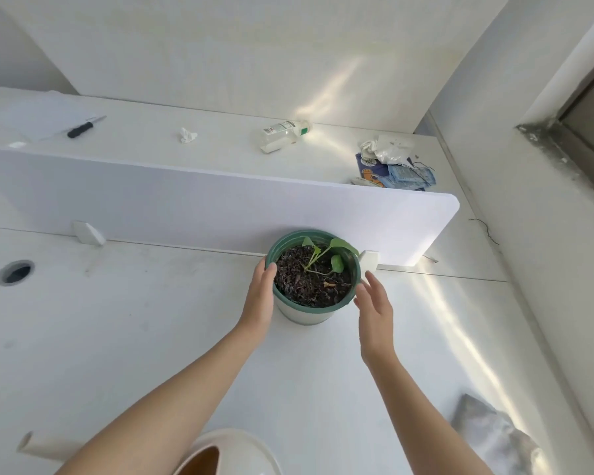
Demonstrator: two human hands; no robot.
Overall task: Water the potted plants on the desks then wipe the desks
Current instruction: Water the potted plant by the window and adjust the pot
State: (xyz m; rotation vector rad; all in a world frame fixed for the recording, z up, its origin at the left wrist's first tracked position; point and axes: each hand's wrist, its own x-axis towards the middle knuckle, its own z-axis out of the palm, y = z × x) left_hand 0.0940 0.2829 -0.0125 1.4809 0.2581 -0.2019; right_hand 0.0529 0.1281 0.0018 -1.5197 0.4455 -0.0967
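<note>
A green-rimmed white pot [306,315] with dark soil and a small green plant [326,255] stands on the white desk [151,320], against the divider panel. My left hand [259,296] lies flat against the pot's left side, its thumb over the rim. Just off the pot's right side, my right hand [374,310] hovers with fingers straight and spread; contact is unclear. A white watering can [227,454] with a long spout sits at the desk's near edge. A grey cloth [491,437] lies at the lower right.
The white divider panel [220,207] splits the two desks. On the far desk lie a knife [84,126], a crumpled tissue [187,135], a tipped plastic bottle [283,135] and a pile of packets [395,166]. A cable hole [14,272] sits at left. A wall and window frame stand at right.
</note>
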